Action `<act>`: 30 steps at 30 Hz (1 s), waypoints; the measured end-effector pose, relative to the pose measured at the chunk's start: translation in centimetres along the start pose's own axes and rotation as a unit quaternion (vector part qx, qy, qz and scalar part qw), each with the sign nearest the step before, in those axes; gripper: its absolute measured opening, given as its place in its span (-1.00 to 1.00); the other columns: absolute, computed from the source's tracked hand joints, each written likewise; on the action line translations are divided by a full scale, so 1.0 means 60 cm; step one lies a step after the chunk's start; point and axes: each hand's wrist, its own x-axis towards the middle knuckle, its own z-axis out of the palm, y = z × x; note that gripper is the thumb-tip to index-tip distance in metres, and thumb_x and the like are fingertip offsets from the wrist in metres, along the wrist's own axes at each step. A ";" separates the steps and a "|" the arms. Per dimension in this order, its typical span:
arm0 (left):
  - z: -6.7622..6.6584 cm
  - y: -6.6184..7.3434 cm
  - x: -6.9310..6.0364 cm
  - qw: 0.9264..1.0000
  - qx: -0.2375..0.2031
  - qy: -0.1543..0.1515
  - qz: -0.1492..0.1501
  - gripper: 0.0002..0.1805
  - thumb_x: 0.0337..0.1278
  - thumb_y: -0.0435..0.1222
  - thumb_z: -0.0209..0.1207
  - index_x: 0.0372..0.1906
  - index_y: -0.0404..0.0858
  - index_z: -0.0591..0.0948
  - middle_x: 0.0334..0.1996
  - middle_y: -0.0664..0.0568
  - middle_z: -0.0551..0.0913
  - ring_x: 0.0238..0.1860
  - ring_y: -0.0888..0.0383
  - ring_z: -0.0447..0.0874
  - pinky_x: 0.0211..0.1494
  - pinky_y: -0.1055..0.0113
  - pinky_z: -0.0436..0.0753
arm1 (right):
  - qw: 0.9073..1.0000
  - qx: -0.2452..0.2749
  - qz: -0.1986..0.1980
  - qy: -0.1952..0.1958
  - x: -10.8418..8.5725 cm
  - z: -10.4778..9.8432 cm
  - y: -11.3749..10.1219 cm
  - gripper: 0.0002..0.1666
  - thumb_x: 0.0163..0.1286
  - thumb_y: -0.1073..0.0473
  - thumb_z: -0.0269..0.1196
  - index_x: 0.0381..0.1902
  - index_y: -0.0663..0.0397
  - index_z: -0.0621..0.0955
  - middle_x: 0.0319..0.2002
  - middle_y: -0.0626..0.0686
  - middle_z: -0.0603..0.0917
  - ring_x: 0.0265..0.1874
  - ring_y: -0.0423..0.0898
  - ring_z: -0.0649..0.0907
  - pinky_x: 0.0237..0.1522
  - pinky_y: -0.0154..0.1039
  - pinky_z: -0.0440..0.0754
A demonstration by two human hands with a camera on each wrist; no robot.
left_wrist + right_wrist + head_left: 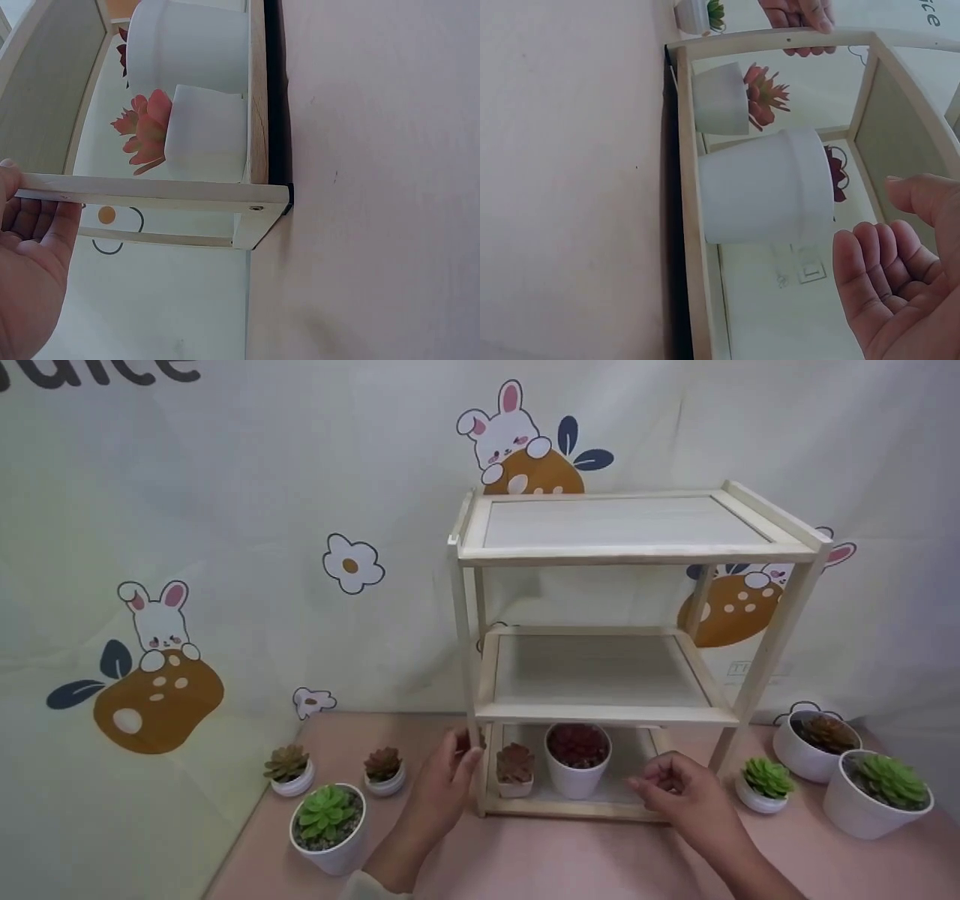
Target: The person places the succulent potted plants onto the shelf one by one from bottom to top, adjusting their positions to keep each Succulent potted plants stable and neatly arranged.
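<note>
A three-tier wooden shelf (637,557) stands on the table. My left hand (448,784) grips its front left post, fingers behind it and thumb at the near side; in the left wrist view the left hand (37,262) holds that post (150,189). On the bottom tier sit a small reddish succulent in a square pot (515,787) and, right of it, a dark red succulent in a larger white pot (577,780). My right hand (686,791), fingers loosely bent and holding nothing, hovers right of the larger pot. In the right wrist view its thumb stands apart from the fingers (866,262).
Left of the shelf are a green succulent pot (328,840) and two small brownish succulents (291,780). On its right stand a small green succulent (763,793), a brown one (814,757) and a large green one (874,810). A printed cloth (262,510) hangs behind.
</note>
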 end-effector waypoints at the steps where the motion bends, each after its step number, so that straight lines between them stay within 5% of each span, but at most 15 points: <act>1: 0.000 0.000 0.000 1.000 0.001 0.000 -0.001 -0.47 0.63 0.02 -0.03 0.46 -0.17 0.37 0.31 -0.08 0.58 0.41 -0.05 0.53 0.48 -0.04 0.54 | 1.000 0.000 0.003 0.000 -0.001 -0.002 0.000 -0.77 0.30 0.27 0.49 -0.23 0.21 0.62 -0.41 0.00 0.65 -0.45 -0.22 0.60 -0.42 -0.39 0.62; 11: 0.001 -0.002 0.001 1.000 -0.002 0.006 0.015 -0.49 0.65 -0.05 -0.02 0.45 -0.25 0.39 0.27 -0.11 0.60 0.38 -0.06 0.55 0.46 -0.01 0.55 | 1.000 0.008 0.005 0.024 -0.008 -0.024 -0.013 -0.77 0.33 0.27 0.47 -0.23 0.25 0.60 -0.43 0.02 0.67 -0.46 -0.18 0.67 -0.45 -0.37 0.65; 30: 0.002 -0.002 0.003 1.000 -0.014 0.007 0.003 -0.50 0.64 -0.08 0.00 0.46 -0.23 0.38 0.32 -0.13 0.57 0.41 -0.06 0.53 0.48 0.01 0.54 | 0.995 -0.036 0.089 0.021 -0.031 -0.088 -0.021 -0.60 0.40 -0.03 0.43 -0.08 0.15 0.58 -0.26 0.00 0.70 -0.29 -0.15 0.70 -0.26 -0.33 0.74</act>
